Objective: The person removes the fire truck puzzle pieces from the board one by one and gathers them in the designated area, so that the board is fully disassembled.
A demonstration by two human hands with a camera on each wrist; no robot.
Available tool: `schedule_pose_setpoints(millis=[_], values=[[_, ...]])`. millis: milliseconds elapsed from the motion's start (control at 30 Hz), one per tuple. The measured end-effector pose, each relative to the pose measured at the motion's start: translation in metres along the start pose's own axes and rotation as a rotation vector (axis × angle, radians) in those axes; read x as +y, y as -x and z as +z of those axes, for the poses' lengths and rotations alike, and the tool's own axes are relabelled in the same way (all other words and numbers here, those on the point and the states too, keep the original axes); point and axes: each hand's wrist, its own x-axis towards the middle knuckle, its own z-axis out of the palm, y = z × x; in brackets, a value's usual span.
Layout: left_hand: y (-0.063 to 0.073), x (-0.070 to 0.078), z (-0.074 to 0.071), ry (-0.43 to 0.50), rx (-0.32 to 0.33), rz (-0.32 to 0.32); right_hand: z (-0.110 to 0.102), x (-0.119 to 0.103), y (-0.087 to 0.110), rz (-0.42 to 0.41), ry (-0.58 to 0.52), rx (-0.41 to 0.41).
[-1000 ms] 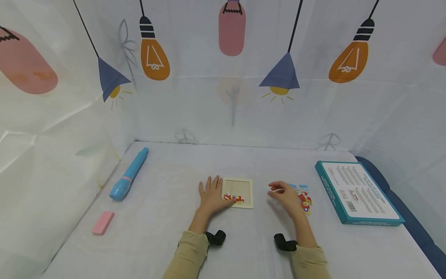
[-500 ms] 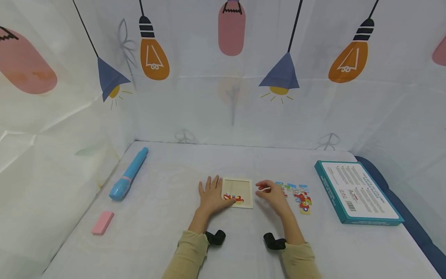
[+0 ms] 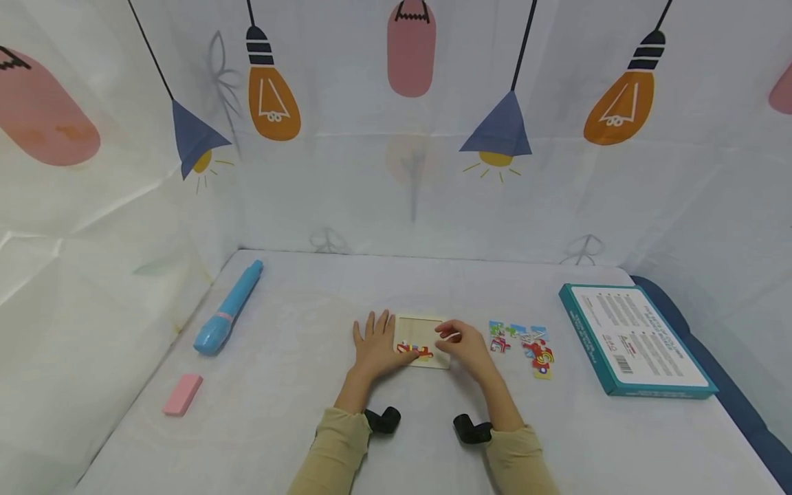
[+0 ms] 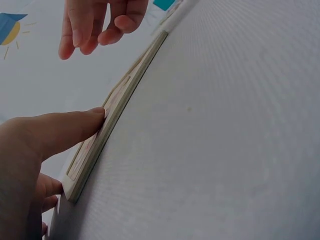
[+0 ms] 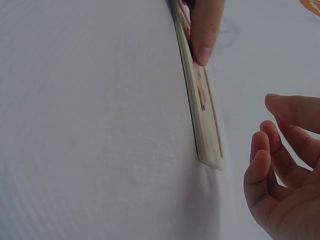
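Note:
A small wooden puzzle tray lies on the table, with a few red, colourful jigsaw pieces along its near side. My left hand rests flat with spread fingers at the tray's left edge, its thumb pressing on those pieces. Over the tray's right edge hovers my right hand, fingers loosely bent. Both wrist views show its fingertips with nothing visible between them. In the left wrist view the right hand's fingers hang above the tray. To the right, several loose jigsaw pieces lie in a cluster.
A teal-edged box lies at the right side of the table. On the left are a blue microphone-shaped object and a pink block. A white printed curtain encloses the back and sides.
My right hand has moved left, away from the loose jigsaw pieces, to the tray's right edge, uncovering pieces that it hid before. The left hand stays in place on the tray.

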Motion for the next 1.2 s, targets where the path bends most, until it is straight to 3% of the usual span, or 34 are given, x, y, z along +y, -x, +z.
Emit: schedule_pose_setpoints(millis=[200, 467, 600, 933, 1200], values=[[0.001, 0.0, -0.001, 0.022, 0.03, 0.01, 0.012, 0.0, 0.0, -0.037, 0.056, -0.026], [0.002, 0.001, -0.002, 0.042, 0.026, 0.0, 0.02, -0.006, 0.002, -0.09, 0.377, -0.127], [0.002, 0.001, -0.002, 0.043, 0.022, -0.002, 0.022, -0.006, 0.002, -0.074, 0.466, -0.151], [0.002, 0.002, -0.002, 0.045, 0.039, 0.001, 0.02, -0.009, 0.007, -0.139, 0.312, -0.153], [0.002, 0.001, -0.003, 0.047, 0.028, -0.001, 0.013, -0.007, 0.006, -0.037, 0.129, -0.114]])
